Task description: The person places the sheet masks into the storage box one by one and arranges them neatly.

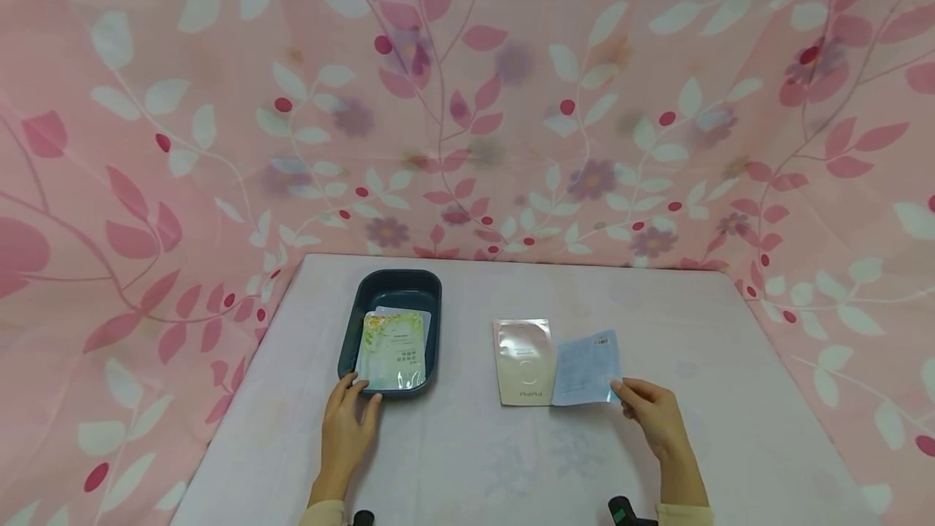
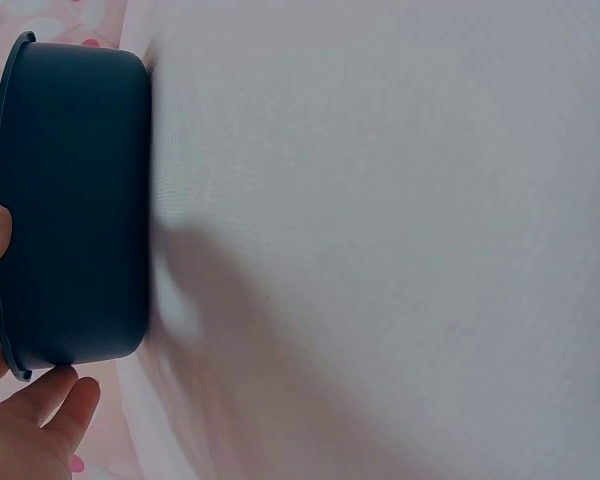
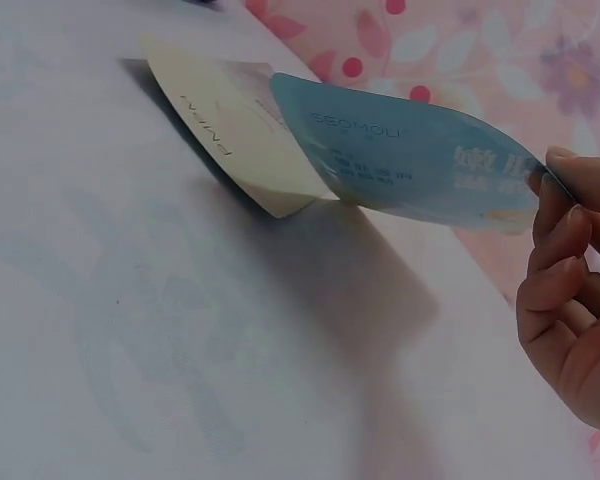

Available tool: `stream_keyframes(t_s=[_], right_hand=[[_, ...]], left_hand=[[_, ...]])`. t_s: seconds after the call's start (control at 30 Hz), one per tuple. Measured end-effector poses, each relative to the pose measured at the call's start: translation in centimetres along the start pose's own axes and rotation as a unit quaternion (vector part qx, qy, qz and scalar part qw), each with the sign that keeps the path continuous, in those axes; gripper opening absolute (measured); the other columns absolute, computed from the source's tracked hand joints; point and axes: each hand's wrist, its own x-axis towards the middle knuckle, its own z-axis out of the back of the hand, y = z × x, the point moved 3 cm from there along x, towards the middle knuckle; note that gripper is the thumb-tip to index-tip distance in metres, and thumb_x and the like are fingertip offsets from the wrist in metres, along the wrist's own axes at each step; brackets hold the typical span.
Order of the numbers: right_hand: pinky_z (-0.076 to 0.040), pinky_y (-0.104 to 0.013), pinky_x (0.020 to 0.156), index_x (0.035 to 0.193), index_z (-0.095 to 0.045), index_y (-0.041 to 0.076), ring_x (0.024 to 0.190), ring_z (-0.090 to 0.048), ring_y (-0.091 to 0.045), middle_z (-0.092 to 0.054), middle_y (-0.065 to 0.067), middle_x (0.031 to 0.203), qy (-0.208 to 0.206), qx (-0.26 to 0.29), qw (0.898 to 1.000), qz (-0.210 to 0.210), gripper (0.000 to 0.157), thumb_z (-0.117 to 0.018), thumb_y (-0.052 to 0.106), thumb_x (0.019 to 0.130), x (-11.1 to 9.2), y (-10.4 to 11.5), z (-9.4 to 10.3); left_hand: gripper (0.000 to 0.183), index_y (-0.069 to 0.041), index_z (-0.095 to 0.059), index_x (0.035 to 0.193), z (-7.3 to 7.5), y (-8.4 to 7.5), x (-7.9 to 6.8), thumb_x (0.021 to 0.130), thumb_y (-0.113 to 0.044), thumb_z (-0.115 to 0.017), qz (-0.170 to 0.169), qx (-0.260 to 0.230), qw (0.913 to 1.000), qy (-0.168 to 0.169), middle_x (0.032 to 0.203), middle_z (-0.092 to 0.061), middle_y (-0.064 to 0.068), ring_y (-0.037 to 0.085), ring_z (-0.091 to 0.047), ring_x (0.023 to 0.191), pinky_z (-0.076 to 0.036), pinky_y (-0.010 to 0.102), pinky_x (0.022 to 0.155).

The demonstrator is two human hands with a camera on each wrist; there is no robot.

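A dark teal tray stands on the left of the table, a green-and-white sheet mask packet lying over a paler one inside it. My left hand grips the tray's near left corner, thumb at the near rim. The left wrist view shows the tray's outer wall and some of the fingers. Between thumb and fingers, my right hand pinches the right edge of a blue sheet mask packet, raised off the table. Beside its left edge is a cream sheet mask packet; the right wrist view shows their edges overlapping.
A white cloth covers the table. Pink floral fabric hangs behind it and along both sides. Small black devices, one of them near the right wrist, show at the bottom edge.
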Motion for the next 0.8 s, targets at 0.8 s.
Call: stream_keyframes(t_s=[0.8], right_hand=[[-0.054,-0.020,0.070,0.106,-0.056,-0.023,0.071,-0.066,-0.010,-0.067,0.002,0.079,0.005,0.026,0.997,0.076,0.033,-0.063,0.003,0.089,-0.1,2.0,-0.8]], left_hand=[[0.031,0.009,-0.064,0.101,-0.1,0.1,0.0,0.076,-0.006,-0.076,-0.010,0.001,0.9999,-0.009,0.119,-0.055,0.026,0.041,-0.050,0.113,-0.039,0.053,0.093]])
